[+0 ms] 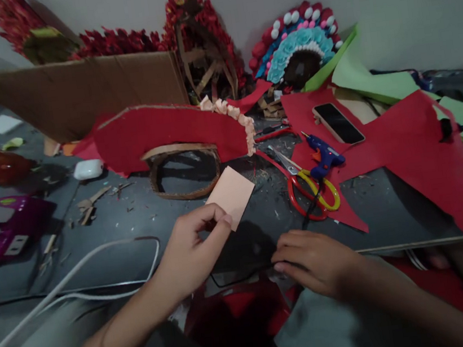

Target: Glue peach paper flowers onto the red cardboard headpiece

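Observation:
My left hand [192,250] pinches a small peach-coloured rectangle of paper [231,195] by its lower corner and holds it just above the dark table. My right hand [311,260] rests at the table's near edge, fingers curled and pressed down near a thin black cord [310,208]; whether it grips anything is hidden. Just beyond the paper lies a red foam crown-shaped piece [166,133] with a cardboard ring [184,171] and a peach ruffled trim [242,123].
Red-and-yellow scissors [307,183] and a blue glue gun [325,156] lie right of the paper. A phone [338,123] sits on red sheets [416,149]. Green paper [373,83], flowered headpieces [297,45], a cardboard box [88,90], a white cable [78,273] and scraps surround them.

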A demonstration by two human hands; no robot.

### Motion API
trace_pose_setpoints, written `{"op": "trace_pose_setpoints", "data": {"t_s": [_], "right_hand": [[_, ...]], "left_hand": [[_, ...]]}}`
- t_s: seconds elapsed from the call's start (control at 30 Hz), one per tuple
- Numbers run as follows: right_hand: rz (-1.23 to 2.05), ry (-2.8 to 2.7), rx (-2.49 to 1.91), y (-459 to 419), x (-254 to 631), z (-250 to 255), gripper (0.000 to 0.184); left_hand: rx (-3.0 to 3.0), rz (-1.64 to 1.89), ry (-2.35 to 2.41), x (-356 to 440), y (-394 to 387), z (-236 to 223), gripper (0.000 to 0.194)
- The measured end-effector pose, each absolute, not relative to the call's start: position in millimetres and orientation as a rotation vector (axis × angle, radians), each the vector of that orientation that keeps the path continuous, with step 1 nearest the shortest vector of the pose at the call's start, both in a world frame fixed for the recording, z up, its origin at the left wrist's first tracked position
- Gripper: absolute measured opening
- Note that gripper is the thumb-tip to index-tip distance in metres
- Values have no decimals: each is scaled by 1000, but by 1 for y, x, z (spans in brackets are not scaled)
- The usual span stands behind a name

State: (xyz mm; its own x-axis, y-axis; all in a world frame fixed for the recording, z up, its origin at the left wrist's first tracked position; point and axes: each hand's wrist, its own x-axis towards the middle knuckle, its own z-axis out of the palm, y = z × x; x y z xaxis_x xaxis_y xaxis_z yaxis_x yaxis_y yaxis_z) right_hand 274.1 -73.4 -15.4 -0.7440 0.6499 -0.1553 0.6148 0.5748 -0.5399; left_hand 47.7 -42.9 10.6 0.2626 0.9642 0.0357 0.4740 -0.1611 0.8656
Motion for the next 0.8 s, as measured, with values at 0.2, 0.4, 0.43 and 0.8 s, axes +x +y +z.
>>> {"op": "trace_pose_setpoints", "data": {"t_s": [0.2,0.4,0.43,0.8], "right_hand": [[1012,-2657,-1071,-76,263,-17,18],[1178,-2268,-1239,-70,250,-15,19],[1223,-2175,-1286,-69,249,-16,19],[1479,-1222,-1405,-57,227,-39,55]], "left_hand": [[2141,640,1726,22,-34,-14,21],[2018,562,1693,22,-33,-14,13],[1985,570,1668,23,-33,-14,13],[1514,804,1294,50,-36,-24,29]]}}
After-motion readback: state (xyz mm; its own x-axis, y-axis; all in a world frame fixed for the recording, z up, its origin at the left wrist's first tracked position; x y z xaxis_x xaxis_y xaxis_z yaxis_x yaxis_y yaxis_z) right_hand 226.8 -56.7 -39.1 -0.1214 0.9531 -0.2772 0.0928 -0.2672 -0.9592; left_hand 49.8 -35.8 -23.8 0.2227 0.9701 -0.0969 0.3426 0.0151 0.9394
